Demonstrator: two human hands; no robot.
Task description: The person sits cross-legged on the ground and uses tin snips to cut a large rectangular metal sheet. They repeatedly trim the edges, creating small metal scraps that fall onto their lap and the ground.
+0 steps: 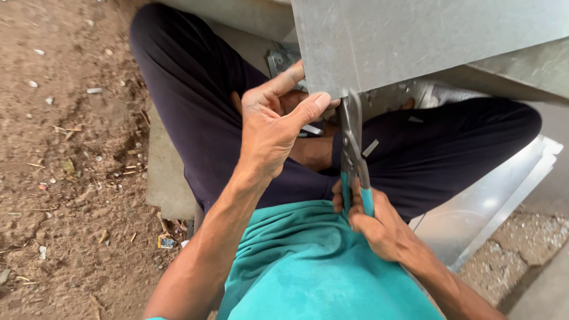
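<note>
Dirt ground (71,148) under grey metal sheets (504,195).

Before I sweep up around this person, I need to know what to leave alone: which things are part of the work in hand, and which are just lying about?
In use:
- grey sheet metal panel, pinched at its lower edge by the left hand
- teal-handled tin snips, blades at that edge, squeezed by the right hand

Lying about:
- metal strip offcut on the lap
- small scraps and pebbles on the dirt
- bright metal sheet on the ground at right

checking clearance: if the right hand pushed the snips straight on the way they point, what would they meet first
The right hand aims the snips upward; their tips already sit at the grey metal sheet edge, so the sheet comes first.
</note>
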